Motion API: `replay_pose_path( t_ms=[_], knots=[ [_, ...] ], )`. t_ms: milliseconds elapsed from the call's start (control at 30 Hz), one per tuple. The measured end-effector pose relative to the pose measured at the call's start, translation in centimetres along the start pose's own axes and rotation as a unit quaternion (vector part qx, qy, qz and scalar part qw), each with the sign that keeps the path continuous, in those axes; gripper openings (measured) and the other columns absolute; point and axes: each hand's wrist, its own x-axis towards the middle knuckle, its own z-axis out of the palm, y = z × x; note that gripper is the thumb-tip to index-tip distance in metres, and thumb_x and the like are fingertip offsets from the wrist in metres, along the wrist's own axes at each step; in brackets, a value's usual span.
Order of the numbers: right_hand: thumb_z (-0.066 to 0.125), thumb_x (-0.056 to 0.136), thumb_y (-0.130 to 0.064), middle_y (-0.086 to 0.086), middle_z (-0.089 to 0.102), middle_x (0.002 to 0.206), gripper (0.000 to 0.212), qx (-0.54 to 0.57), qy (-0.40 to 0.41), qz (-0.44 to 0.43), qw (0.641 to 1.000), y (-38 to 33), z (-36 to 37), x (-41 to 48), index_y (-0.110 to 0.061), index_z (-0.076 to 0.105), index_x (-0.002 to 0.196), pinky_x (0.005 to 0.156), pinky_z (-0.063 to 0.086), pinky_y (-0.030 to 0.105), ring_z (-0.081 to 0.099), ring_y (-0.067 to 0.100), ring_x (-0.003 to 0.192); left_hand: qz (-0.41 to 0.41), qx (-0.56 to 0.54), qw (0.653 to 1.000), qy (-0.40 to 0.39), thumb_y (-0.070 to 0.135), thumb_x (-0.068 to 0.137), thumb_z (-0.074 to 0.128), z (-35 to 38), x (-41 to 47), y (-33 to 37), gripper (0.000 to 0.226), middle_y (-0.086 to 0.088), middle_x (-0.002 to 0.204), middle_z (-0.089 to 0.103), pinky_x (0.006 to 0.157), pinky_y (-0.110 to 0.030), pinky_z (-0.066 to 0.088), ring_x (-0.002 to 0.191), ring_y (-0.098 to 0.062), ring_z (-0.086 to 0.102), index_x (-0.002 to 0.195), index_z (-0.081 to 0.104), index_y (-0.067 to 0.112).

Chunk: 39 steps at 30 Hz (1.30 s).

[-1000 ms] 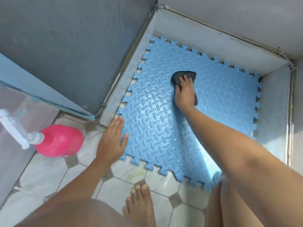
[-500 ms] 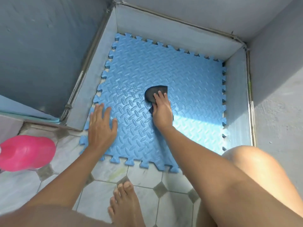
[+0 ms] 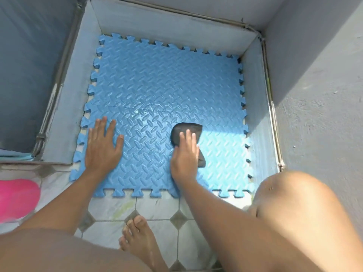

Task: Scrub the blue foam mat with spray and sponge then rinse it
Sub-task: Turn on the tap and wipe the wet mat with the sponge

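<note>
**Scrub under way, near half of mat**

Position: the blue foam mat [image 3: 167, 85] lies flat in a recessed corner. Its toothed edges sit close against the grey walls [image 3: 74, 99] on the left, far and right sides, and its near edge laps onto the tiled floor [image 3: 157, 211]. The left hand [image 3: 103, 148] is palm-down on the mat's near-left corner, fingers spread. The right hand [image 3: 184, 158] lies with straight fingers over the dark sponge [image 3: 186, 128], pressing it to the mat right of centre. Its thumb is hidden, so we cannot tell whether it hooks the sponge. A wet streak shows mid-mat. We judge the scrubbing part done and the rinse not yet begun.

Risks: the mat is light foam on smooth tile, so a hard stroke could slide or buckle it if the left hand lifts. A stroke to the right could run the knuckles into the right wall (little gap there). The bare foot [image 3: 137, 238] stands on tile just short of the near edge, and runoff reaching it would invite a slip.

Room: open mat lies ahead of the sponge and to its left. The pink bottle [image 3: 17, 199] (probably the spray; its head is out of view) sits on the floor well left of the mat.
</note>
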Motion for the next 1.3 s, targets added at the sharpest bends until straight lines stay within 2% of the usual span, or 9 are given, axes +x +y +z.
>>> replay_pose_path(
  t_ms=[133, 233, 433, 633, 733, 833, 967, 1033, 1300],
  knots=[
    [0.049, 0.097, -0.011, 0.002, 0.022, 0.167, 0.059, 0.000, -0.096, -0.183, 0.978, -2.4, 2.5, -6.7, -0.016, 0.035, 0.155, 0.127, 0.010, 0.047, 0.009, 0.022, 0.157, 0.008, -0.006, 1.000, 0.001, 0.045, 0.105, 0.039, -0.3, 0.0, -0.1, 0.062, -0.011, 0.170, 0.024, 0.130, -0.046, 0.009, 0.160, -0.027, 0.013, 0.159, 0.036, 0.016],
    [0.052, 0.089, 0.001, 0.001, 0.021, 0.167, 0.073, -0.007, -0.099, -0.203, 0.974, 0.3, 1.5, -6.7, -0.017, 0.031, 0.157, 0.127, 0.011, 0.044, 0.006, 0.020, 0.157, -0.002, -0.003, 1.000, -0.003, 0.041, 0.107, 0.043, -0.4, 0.0, 0.1, 0.059, -0.009, 0.171, 0.021, 0.130, -0.045, 0.007, 0.160, -0.025, 0.010, 0.160, 0.034, 0.017],
    [0.043, 0.085, 0.009, -0.005, 0.005, 0.170, 0.087, 0.000, 0.039, 0.120, 0.992, 5.2, -3.1, 0.3, -0.020, 0.014, 0.161, 0.128, 0.007, 0.040, -0.004, 0.015, 0.157, 0.000, -0.003, 1.000, -0.002, 0.041, 0.107, 0.043, -0.4, -0.1, -0.1, 0.059, -0.009, 0.172, 0.020, 0.130, -0.044, 0.005, 0.160, -0.025, 0.010, 0.160, 0.034, 0.016],
    [0.039, 0.104, -0.014, 0.003, 0.017, 0.169, 0.054, 0.058, 0.162, 0.302, 0.938, 5.8, -4.9, 9.4, -0.014, 0.029, 0.157, 0.126, 0.009, 0.043, 0.005, 0.023, 0.157, 0.003, -0.003, 1.000, 0.013, 0.039, 0.106, 0.045, 0.0, 0.1, -0.1, 0.059, -0.011, 0.170, 0.023, 0.129, -0.044, 0.006, 0.160, -0.028, 0.012, 0.159, 0.037, 0.014],
    [0.037, 0.105, -0.020, 0.005, 0.019, 0.168, 0.052, 0.031, 0.108, 0.203, 0.973, 2.2, -3.5, 13.4, -0.011, 0.032, 0.156, 0.126, 0.005, 0.044, 0.006, 0.025, 0.156, 0.004, -0.005, 1.000, 0.017, 0.044, 0.104, 0.040, 0.1, 0.2, 0.0, 0.062, -0.012, 0.170, 0.024, 0.129, -0.043, 0.005, 0.160, -0.028, 0.013, 0.158, 0.037, 0.014],
    [0.040, 0.104, -0.023, 0.006, 0.022, 0.167, 0.053, -0.020, 0.000, -0.012, 1.000, -3.5, -0.5, 13.1, -0.012, 0.032, 0.156, 0.127, 0.007, 0.045, 0.010, 0.026, 0.156, 0.003, -0.007, 1.000, 0.012, 0.048, 0.102, 0.036, 0.1, 0.2, 0.0, 0.065, -0.011, 0.170, 0.025, 0.129, -0.043, 0.006, 0.159, -0.027, 0.014, 0.159, 0.037, 0.015],
    [0.051, 0.103, -0.024, 0.009, 0.040, 0.159, 0.047, -0.060, -0.160, -0.367, 0.915, -7.3, 2.9, 11.2, -0.010, 0.047, 0.148, 0.123, 0.023, 0.047, 0.029, 0.029, 0.151, 0.010, -0.011, 1.000, 0.021, 0.047, 0.102, 0.038, 0.0, 0.1, -0.2, 0.064, -0.011, 0.169, 0.027, 0.129, -0.046, 0.011, 0.159, -0.028, 0.016, 0.157, 0.040, 0.014],
    [0.052, 0.103, -0.025, 0.010, 0.047, 0.155, 0.044, -0.051, -0.178, -0.427, 0.885, -6.0, 2.6, 12.7, -0.010, 0.053, 0.145, 0.121, 0.029, 0.043, 0.037, 0.030, 0.147, 0.007, -0.009, 1.000, 0.020, 0.047, 0.102, 0.038, 0.0, 0.1, -0.3, 0.064, -0.011, 0.169, 0.027, 0.129, -0.046, 0.012, 0.159, -0.028, 0.017, 0.157, 0.040, 0.015],
    [0.037, 0.107, -0.025, 0.009, 0.028, 0.164, 0.047, -0.066, 0.027, -0.033, 0.997, 6.8, -6.7, 23.7, -0.013, 0.038, 0.154, 0.124, 0.020, 0.040, 0.021, 0.030, 0.152, 0.007, -0.014, 1.000, 0.018, 0.047, 0.102, 0.040, 0.1, 0.2, -0.3, 0.063, -0.010, 0.168, 0.030, 0.129, -0.045, 0.013, 0.158, -0.027, 0.020, 0.157, 0.041, 0.016]
  ],
)
